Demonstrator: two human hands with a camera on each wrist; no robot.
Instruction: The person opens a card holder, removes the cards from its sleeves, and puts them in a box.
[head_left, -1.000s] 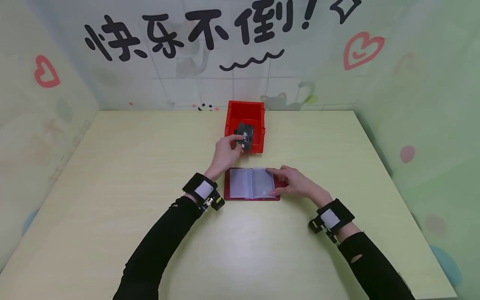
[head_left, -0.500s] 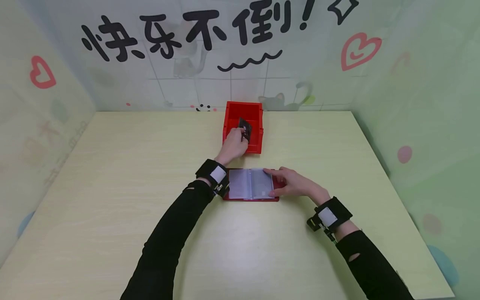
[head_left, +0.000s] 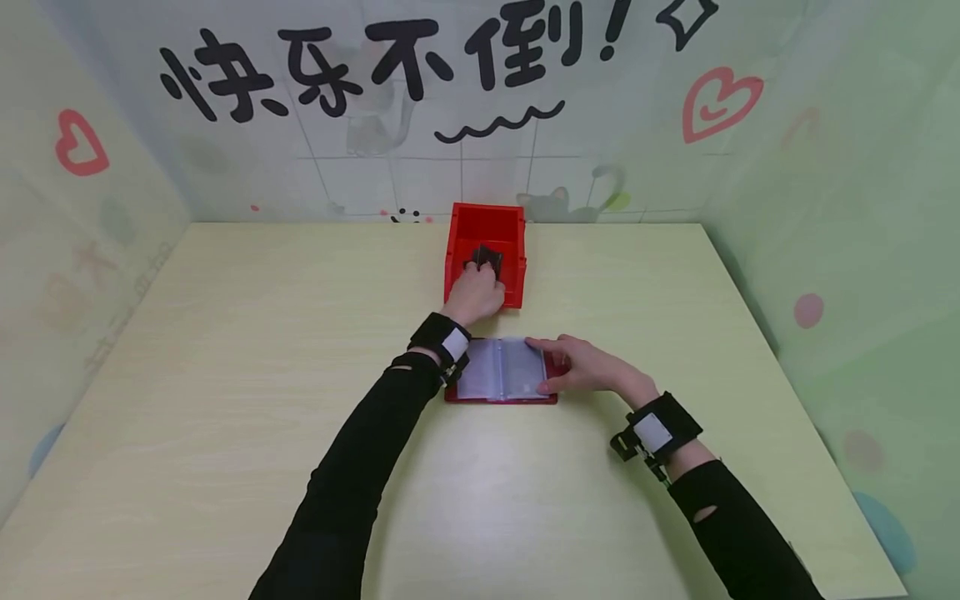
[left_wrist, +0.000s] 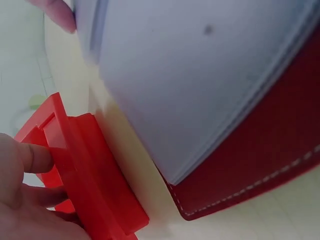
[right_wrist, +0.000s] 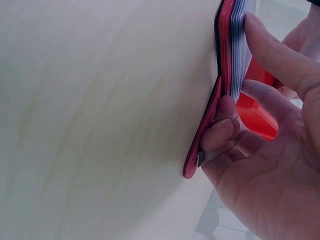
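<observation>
A red album (head_left: 555,398) lies spread on the table, with clear sleeves (head_left: 521,367) facing up. My right hand (head_left: 592,365) grips its right side; in the right wrist view, fingertips (right_wrist: 217,134) curl at the red cover (right_wrist: 195,155) and another finger touches the sleeve stack (right_wrist: 238,55). My left hand (head_left: 476,296) reaches over the near end of the red box (head_left: 513,296), fingers at dark cards (head_left: 489,256) inside. In the left wrist view its fingertips go behind the box wall (left_wrist: 95,175), so whether they grip a card is hidden.
The red box stands just beyond the album, towards the back edge of the pale table (head_left: 225,375). Printed walls (head_left: 360,183) enclose the back and both sides. My left forearm (head_left: 360,467) crosses in from the near edge.
My left hand has moved forward and slightly right, deeper into the red box; the black card that it held above the near end is now lower inside. My right hand has barely moved.
</observation>
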